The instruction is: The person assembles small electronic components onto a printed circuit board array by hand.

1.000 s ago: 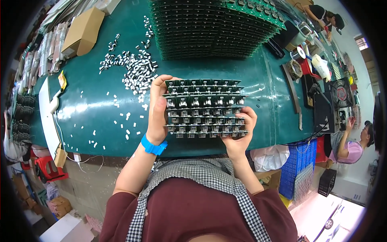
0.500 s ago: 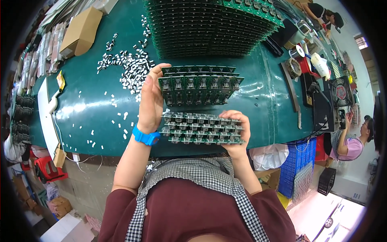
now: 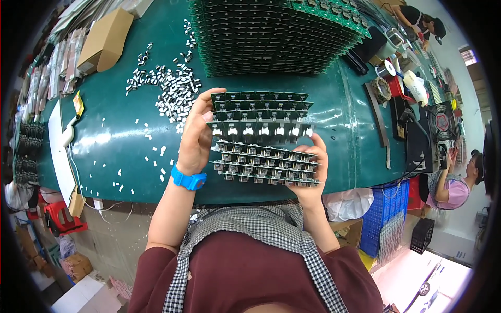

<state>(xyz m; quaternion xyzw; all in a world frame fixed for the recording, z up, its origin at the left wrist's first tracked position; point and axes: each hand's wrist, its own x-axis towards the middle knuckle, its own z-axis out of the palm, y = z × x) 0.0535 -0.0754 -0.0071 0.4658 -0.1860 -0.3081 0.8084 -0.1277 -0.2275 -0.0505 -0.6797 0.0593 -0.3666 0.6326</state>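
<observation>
My left hand (image 3: pixel 194 143), with a blue band at the wrist, is closed on the left ends of several green circuit board panels (image 3: pixel 261 106) standing edge-up in layers. Below them, nearer my body, a second group of circuit board panels (image 3: pixel 266 166) carries rows of metal-cased parts. My right hand (image 3: pixel 312 190) grips this near group at its right end; a fingertip also reaches up to the right end of the lowest far panel. Only a narrow gap separates the two groups at the left. The boards partly hide the fingers of both hands.
A tall stack of green circuit boards (image 3: pixel 266 41) stands at the back of the green table (image 3: pixel 104 141). Small black-and-white parts (image 3: pixel 177 91) lie heaped at the left, some scattered nearer. A cardboard box (image 3: pixel 107 39), solder spool (image 3: pixel 385 69) and fan (image 3: pixel 441 119) line the sides. Two people are at right.
The far panels have tilted and spread, now showing bright metal parts on the lowest one. My right fingers have risen to touch it, and the near group has shifted slightly right.
</observation>
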